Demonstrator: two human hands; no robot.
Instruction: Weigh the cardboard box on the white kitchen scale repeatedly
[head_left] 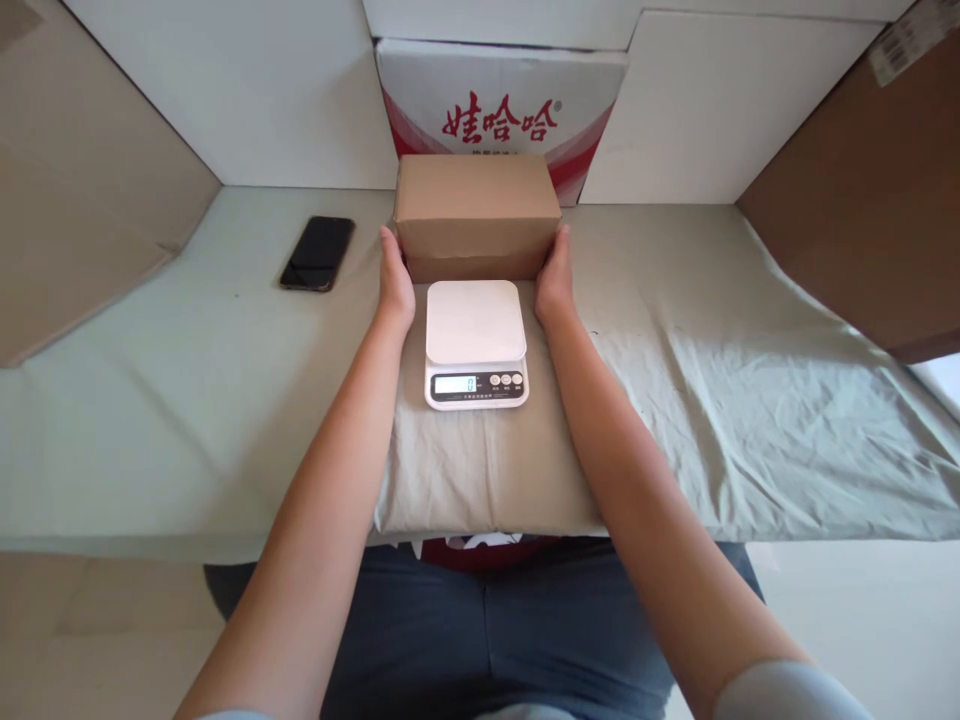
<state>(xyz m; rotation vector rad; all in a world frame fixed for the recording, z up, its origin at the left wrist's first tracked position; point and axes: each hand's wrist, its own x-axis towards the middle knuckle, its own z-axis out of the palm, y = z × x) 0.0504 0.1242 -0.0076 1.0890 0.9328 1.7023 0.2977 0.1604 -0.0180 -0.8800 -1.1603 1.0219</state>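
Head camera: we hold a brown cardboard box (476, 190) between our two hands, just beyond the far edge of a white digital scale (476, 345). Our left hand (395, 280) presses against the box's left end and our right hand (555, 275) against its right end, so that the two together grip it from the sides. Our fingers point away from us along those ends, and we cannot make out every fingertip. Nor can we tell whether the box rests on the table or is raised a little above it.

Nearer to us, between our forearms, the scale's platform (475, 322) is bare. Its lit display (455, 385) reads 0, with three round buttons (506, 380) to the right. Well to the left of our left hand, a dark phone (318, 253) lies screen up on the pale green cloth (247, 420), which is wrinkled most on the right.

Behind the box we see a carton (502, 75) with red lettering, between white panels (247, 90). Brown cardboard (75, 200) stands at the left, and more at the right bears a label (915, 45). Below the table edge are our dark trousers (487, 640).
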